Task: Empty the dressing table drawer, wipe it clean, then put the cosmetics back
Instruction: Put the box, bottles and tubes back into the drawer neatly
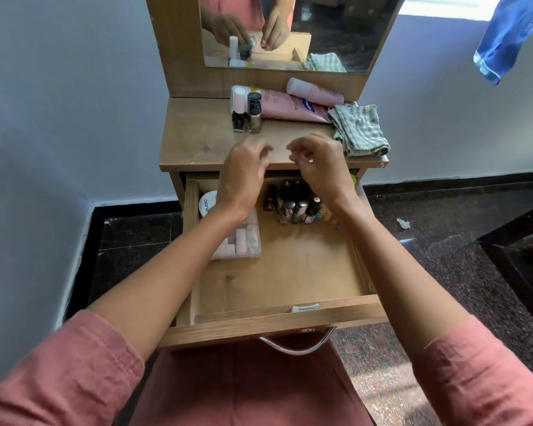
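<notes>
The wooden drawer (290, 272) is pulled out toward me. Several small dark nail-polish bottles (293, 207) stand at its back, a white round jar (207, 205) sits at the back left, and a clear case of pink tubes (246, 241) lies beside it. Two nail-polish bottles (246, 113) and two pink tubes (290, 106) rest on the tabletop (197, 139). A green checked cloth (359, 130) lies folded at the top's right. My left hand (243, 173) and right hand (317, 167) hover over the drawer's back with loosely curled fingers, both holding nothing.
A mirror (299, 29) stands behind the tabletop and reflects my hands. A blue garment (502, 35) hangs at the upper right. Dark furniture (523, 256) stands on the floor at the right. A metal handle (296, 345) hangs on the drawer front, close to my lap.
</notes>
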The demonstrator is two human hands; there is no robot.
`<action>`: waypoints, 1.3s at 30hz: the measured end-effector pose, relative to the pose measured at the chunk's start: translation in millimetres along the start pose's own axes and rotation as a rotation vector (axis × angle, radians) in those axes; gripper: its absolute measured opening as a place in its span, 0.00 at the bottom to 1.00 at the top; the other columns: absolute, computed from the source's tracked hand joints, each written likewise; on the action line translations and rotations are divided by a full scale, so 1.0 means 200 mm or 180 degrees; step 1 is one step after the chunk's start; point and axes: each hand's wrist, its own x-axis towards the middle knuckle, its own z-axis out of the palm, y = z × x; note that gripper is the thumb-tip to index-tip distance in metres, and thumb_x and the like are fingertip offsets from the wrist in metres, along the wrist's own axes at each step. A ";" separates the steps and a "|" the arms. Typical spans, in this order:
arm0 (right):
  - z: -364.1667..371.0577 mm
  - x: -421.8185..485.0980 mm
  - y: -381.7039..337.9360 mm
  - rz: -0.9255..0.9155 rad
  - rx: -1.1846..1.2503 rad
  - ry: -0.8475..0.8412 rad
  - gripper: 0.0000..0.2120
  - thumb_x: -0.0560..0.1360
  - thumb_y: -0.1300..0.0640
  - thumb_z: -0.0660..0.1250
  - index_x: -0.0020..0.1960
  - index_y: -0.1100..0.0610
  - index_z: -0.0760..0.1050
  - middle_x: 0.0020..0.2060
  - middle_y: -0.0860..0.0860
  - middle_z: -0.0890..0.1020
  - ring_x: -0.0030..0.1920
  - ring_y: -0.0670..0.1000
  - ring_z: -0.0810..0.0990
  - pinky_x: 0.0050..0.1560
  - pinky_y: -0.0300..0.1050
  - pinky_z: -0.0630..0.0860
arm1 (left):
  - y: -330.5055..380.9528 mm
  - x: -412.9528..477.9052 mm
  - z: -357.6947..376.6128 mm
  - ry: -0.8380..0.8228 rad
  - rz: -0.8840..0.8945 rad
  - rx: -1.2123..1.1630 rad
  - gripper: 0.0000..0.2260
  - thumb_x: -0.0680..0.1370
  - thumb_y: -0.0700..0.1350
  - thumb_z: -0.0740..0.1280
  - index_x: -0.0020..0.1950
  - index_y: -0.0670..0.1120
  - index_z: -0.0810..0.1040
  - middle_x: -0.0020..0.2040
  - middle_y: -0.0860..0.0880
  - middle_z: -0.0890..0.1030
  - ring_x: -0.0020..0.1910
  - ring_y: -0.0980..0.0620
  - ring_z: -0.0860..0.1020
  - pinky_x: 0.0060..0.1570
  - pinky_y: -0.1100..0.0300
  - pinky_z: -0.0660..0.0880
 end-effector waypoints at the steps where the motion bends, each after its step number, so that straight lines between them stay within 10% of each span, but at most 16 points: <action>1: 0.00 0.05 -0.03 -0.0042 0.0058 0.0042 0.08 0.70 0.70 0.66 0.48 0.65 0.80 0.44 0.59 0.83 0.41 0.46 0.76 0.42 0.26 0.71 | 0.00 0.04 -0.03 0.0157 0.0023 -0.0027 0.09 0.75 0.35 0.65 0.55 0.41 0.77 0.52 0.45 0.80 0.52 0.50 0.77 0.52 0.60 0.76; 12: 0.18 0.41 -0.16 0.0098 -0.0033 -0.0280 0.22 0.70 0.67 0.66 0.64 0.62 0.70 0.59 0.59 0.74 0.59 0.55 0.74 0.61 0.46 0.71 | -0.07 0.37 -0.17 0.0385 -0.0138 0.0427 0.17 0.76 0.33 0.61 0.64 0.42 0.73 0.62 0.43 0.75 0.61 0.46 0.73 0.57 0.57 0.70; 26: 0.15 0.35 -0.17 -0.0005 0.0350 -0.0178 0.12 0.68 0.69 0.68 0.51 0.65 0.77 0.47 0.58 0.81 0.41 0.46 0.73 0.38 0.25 0.67 | -0.03 0.32 -0.21 0.0119 -0.0256 0.0210 0.11 0.77 0.37 0.61 0.56 0.42 0.80 0.52 0.41 0.82 0.50 0.45 0.80 0.49 0.56 0.74; 39: -0.02 0.00 -0.13 0.0046 0.0219 -0.0285 0.16 0.69 0.66 0.70 0.56 0.62 0.78 0.50 0.56 0.82 0.46 0.47 0.76 0.45 0.26 0.69 | 0.07 0.04 -0.20 0.0006 -0.0316 -0.0549 0.10 0.74 0.37 0.67 0.54 0.42 0.80 0.51 0.45 0.83 0.48 0.53 0.80 0.52 0.59 0.77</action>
